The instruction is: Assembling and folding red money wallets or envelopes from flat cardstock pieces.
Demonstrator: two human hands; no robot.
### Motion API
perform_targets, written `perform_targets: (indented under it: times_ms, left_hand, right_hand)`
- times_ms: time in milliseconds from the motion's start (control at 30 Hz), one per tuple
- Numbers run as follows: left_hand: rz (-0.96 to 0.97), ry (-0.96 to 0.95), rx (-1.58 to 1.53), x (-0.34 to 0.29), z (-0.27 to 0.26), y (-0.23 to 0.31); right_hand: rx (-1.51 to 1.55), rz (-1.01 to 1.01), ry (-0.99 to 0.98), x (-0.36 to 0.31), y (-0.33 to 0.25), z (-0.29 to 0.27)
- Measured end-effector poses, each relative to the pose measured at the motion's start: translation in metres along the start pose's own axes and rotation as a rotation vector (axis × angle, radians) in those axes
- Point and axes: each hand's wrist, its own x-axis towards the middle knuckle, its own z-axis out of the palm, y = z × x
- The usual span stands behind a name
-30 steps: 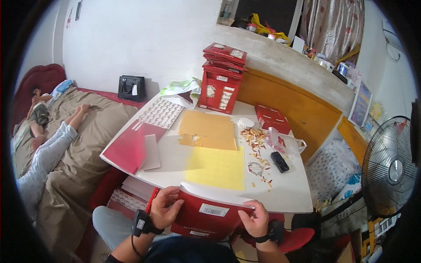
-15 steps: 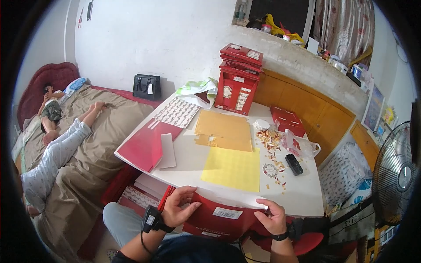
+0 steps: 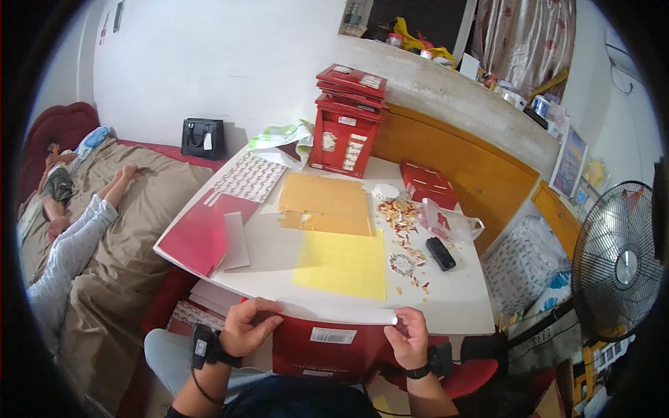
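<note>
A red cardboard piece (image 3: 313, 357) with a white barcode label hangs upright between my hands at the table's front edge, its pale upper edge toward the table. My left hand (image 3: 251, 327) is closed on its left upper corner, thumb and fingers pinched together. My right hand (image 3: 410, 338) pinches the right upper corner. Just beyond lies a yellow sheet (image 3: 340, 265), with a tan cardboard sheet (image 3: 327, 202) behind it. Left of these, a folded white card strip (image 3: 236, 241) leans over a dark pink sheet (image 3: 195, 233). The lower part of the red piece is partly hidden by my body.
Red boxes (image 3: 345, 139) stand stacked at the back of the white table (image 3: 265, 272). Small paper scraps (image 3: 401, 217), a black device (image 3: 440, 253) and a plastic bag (image 3: 453, 224) lie right. A fan (image 3: 624, 265) stands far right. Two people lie on the bed (image 3: 132, 188) left.
The red cardboard, bowed before, now looks straighter along its upper edge, still between both hands. My view has turned slightly right, so the table and room sit further left in the picture.
</note>
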Motion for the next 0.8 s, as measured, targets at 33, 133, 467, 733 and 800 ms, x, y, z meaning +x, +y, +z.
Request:
perform_targets:
  times_ms: [33,133,467,733,800]
  left_hand:
    - [0.003,-0.007,-0.009,0.0,0.0,0.0]
    - [0.008,0.046,0.008,0.0,0.002,-0.001]
    - [-0.017,0.024,0.037,0.005,0.003,0.001]
    - [-0.077,0.027,-0.03,0.024,0.001,0.0]
    - [-0.085,0.034,-0.037,0.033,0.001,0.004]
  right_hand:
    - [-0.009,-0.002,0.007,-0.003,0.003,-0.003]
    - [-0.16,0.014,0.074,-0.01,0.005,-0.005]
    - [-0.514,-0.045,-0.011,0.005,-0.009,-0.01]
    - [-0.368,0.106,0.027,0.021,-0.015,-0.014]
    - [-0.379,0.065,0.026,0.03,-0.018,-0.012]
